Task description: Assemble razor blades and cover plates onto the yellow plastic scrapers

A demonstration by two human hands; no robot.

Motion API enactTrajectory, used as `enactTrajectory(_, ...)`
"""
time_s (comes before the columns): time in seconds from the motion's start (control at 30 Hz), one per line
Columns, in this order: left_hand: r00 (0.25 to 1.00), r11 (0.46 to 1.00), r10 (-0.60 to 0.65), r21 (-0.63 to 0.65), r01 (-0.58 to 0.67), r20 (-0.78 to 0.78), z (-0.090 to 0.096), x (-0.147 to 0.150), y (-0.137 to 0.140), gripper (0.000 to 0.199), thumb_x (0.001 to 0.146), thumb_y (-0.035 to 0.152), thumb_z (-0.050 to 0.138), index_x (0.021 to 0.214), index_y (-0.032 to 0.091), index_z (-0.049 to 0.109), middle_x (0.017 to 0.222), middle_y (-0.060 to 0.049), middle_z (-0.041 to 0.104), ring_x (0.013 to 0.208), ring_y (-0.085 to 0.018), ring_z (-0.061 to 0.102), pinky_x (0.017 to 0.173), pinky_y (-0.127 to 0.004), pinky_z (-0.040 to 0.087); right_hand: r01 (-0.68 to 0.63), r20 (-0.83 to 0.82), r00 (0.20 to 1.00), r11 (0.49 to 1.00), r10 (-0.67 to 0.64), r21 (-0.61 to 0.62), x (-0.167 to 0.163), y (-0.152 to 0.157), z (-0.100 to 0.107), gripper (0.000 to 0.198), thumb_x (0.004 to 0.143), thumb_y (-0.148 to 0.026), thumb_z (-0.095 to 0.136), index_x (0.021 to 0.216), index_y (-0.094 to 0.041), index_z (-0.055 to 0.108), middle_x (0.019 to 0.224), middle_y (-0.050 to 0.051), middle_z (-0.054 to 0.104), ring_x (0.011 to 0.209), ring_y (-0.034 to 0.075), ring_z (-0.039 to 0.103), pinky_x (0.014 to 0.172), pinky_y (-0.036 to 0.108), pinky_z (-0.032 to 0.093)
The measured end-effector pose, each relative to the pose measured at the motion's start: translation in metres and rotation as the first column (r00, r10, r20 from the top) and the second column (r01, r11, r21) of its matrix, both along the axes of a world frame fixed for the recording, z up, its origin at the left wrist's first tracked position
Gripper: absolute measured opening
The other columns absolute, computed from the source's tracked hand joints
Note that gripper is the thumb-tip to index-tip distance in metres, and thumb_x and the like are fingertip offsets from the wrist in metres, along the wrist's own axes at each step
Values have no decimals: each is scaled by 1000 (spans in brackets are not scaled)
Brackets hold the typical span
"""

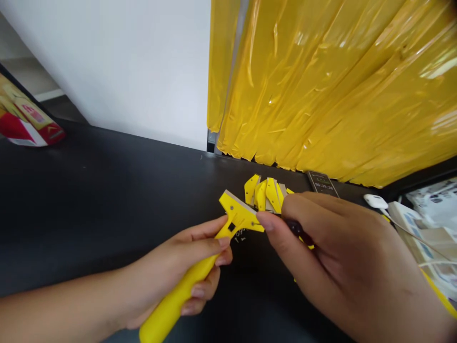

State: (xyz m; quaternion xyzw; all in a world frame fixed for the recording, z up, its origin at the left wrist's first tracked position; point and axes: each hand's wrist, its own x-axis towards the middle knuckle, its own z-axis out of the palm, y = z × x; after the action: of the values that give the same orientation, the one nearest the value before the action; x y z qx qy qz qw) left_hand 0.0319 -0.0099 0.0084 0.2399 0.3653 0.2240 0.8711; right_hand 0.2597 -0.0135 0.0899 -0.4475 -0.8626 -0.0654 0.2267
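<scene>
My left hand grips the handle of a yellow scraper, whose head with a metal blade edge points up and away from me. My right hand is closed on a dark-handled tool, likely a screwdriver, with its fingertips against the right side of the scraper head. Just behind the head lies a small pile of yellow scraper heads with blades on the black table.
A small timer or phone with a lit display lies behind my right hand. Yellow plastic strip curtain hangs at the back. White cable plug and printed papers sit at right. A red-and-yellow packet lies far left.
</scene>
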Motion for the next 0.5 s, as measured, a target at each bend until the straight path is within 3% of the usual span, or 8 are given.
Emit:
enactTrajectory(0.3,1000,1000,10,11,-10,-6,-1,-1,0,21,100,37,73,112,27,59,90,5,55,47,-3,44,38,-14,37,12,26,1000,1000,-12,-4,-2,-1,4,45,112,-42,50,71,-23,52,62,-2,53,51,14,49,53,34,29)
enactTrajectory(0.5,999,998,-30,47,29,16,-1,-2,-1,12,104,34,66,110,28,58,90,5,54,46,-3,46,37,-13,37,72,23,997,993,-74,89,-1,1,-8,46,112,-49,42,73,-25,45,63,-2,48,51,17,45,56,35,26)
